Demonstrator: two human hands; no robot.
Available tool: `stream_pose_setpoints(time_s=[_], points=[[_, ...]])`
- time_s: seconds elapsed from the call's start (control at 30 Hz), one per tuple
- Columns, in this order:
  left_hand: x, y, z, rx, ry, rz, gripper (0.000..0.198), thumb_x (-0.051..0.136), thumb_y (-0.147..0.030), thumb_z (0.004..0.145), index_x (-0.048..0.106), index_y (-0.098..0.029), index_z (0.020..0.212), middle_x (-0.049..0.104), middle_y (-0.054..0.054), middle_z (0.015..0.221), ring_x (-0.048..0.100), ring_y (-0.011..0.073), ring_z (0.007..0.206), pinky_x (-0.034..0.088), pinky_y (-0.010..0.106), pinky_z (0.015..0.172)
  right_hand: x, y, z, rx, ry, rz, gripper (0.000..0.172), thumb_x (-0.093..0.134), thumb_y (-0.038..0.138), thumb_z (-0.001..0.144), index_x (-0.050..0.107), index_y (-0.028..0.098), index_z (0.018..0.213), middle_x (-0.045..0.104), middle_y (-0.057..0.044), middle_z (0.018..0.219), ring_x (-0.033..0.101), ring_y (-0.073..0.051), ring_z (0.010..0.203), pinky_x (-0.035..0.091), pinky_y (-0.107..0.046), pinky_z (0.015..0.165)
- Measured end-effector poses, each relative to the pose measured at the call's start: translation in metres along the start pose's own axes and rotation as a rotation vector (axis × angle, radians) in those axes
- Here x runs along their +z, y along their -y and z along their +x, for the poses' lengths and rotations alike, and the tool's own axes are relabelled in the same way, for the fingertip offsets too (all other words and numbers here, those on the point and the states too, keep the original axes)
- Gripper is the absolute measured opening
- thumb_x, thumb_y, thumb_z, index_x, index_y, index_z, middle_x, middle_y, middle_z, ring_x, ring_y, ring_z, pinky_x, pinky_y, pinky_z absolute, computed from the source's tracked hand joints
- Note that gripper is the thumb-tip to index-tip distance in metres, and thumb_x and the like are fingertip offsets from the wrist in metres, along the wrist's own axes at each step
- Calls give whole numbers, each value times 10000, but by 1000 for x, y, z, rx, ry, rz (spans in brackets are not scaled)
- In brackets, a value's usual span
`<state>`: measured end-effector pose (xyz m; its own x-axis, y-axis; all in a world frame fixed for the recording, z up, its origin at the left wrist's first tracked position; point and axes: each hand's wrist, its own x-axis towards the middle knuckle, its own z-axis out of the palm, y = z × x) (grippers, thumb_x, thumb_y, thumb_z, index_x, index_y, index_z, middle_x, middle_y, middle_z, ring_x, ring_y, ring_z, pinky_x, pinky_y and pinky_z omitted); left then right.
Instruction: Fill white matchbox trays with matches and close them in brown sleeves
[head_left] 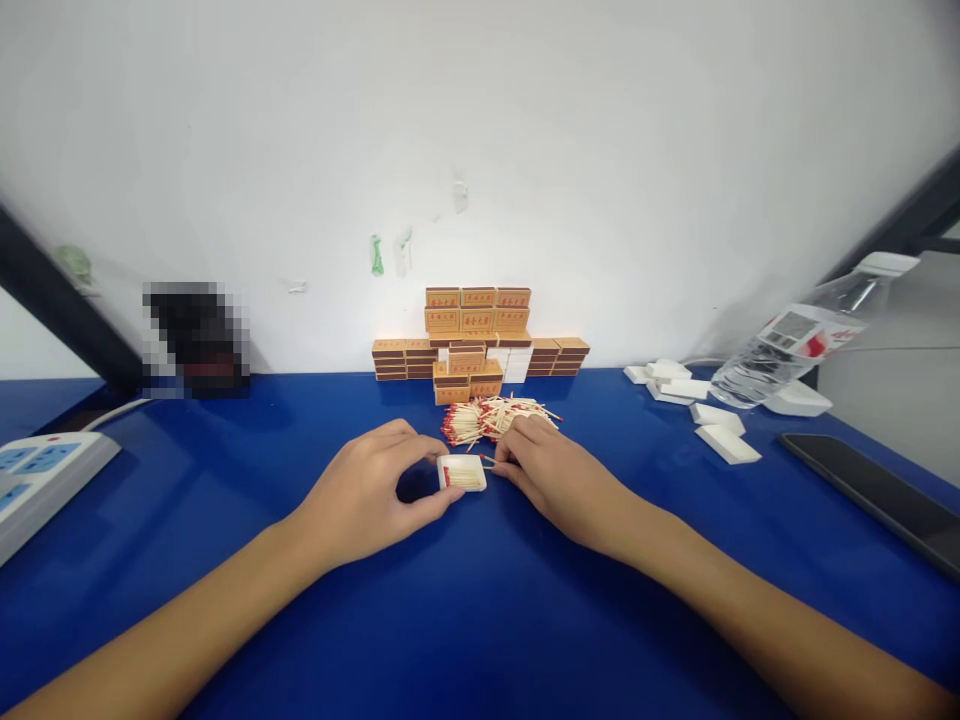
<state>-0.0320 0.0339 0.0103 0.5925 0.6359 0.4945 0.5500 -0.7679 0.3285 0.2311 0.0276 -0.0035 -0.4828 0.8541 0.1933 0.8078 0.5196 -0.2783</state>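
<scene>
A small white matchbox tray (462, 472) lies on the blue table (480, 600) with a few red-tipped matches in it. My left hand (367, 490) grips the tray by its left side between thumb and fingers. My right hand (547, 470) pinches a match (487, 462) at the tray's right edge. Just behind the hands lies a loose pile of red-tipped matches (495, 415).
Stacked orange matchboxes (478, 340) stand against the white wall. Several empty white trays (697, 400) and a tilted water bottle (802, 340) are at the right, with a dark phone (877, 495) near the right edge. A white power strip (37, 480) sits at the left.
</scene>
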Motion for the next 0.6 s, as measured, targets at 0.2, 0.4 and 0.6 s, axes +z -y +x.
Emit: stream_pose_setpoints(time_s=[0.2, 0.4, 0.6], points=[[3, -1, -1, -75, 9, -61, 222, 769, -380, 924, 761, -222, 1080, 758, 41, 981, 716, 206, 892, 590, 373, 816, -20, -1, -7, -23, -184, 152, 167, 481, 188, 1098, 575, 205, 961, 637, -79, 1023, 594, -235, 970, 513, -393, 869], [12, -5, -5, -122, 43, -157, 260, 810, -405, 900, 767, -238, 1095, 771, 35, 1030, 739, 208, 940, 604, 379, 866, -15, 22, -11, -100, -108, 186, 86, 576, 169, 1061, 605, 193, 984, 645, -76, 1043, 603, -234, 989, 515, -382, 862], [13, -6, -5, -115, 52, -160, 258, 821, -389, 895, 763, -234, 1093, 763, 36, 1037, 734, 212, 946, 609, 391, 869, -6, 17, -13, -116, -107, 177, 54, 617, 160, 1039, 660, 187, 1059, 642, -83, 1071, 625, -231, 982, 526, -378, 849]])
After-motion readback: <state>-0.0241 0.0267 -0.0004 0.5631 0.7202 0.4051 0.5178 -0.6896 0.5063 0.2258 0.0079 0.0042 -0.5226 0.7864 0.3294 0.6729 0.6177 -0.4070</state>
